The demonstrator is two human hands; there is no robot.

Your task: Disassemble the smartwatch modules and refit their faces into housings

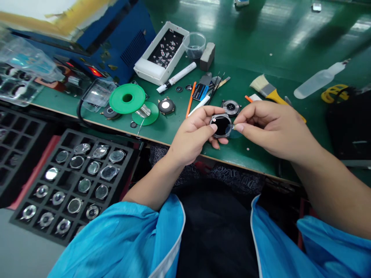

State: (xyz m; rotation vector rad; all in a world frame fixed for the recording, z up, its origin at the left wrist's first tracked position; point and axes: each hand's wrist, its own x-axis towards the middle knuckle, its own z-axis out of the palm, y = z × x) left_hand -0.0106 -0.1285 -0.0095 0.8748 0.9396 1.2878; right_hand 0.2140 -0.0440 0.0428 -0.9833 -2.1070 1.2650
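Observation:
My left hand [194, 133] is closed around a round watch case [222, 126] with a dark face, its thumb pressed on the left edge. A small pale dot shows near the upper left of that face. At the case's right side, my right hand [268, 125] pinches the tab of a thin clear film [230, 131], which overlaps the face's lower right edge. Just behind the held case, a second round watch part [231, 108] with a dark, ringed centre lies on the green bench. My right fingers partly hide an orange-tipped tool [248, 99].
A bristle brush [262, 87], a squeeze bottle [319, 81] and pens lie on the bench [240, 46]. Left stand a solder spool [127, 99], a white parts box [160, 52] and a blue machine [121, 38]. A foam tray [65, 181] of watch cases sits lower left.

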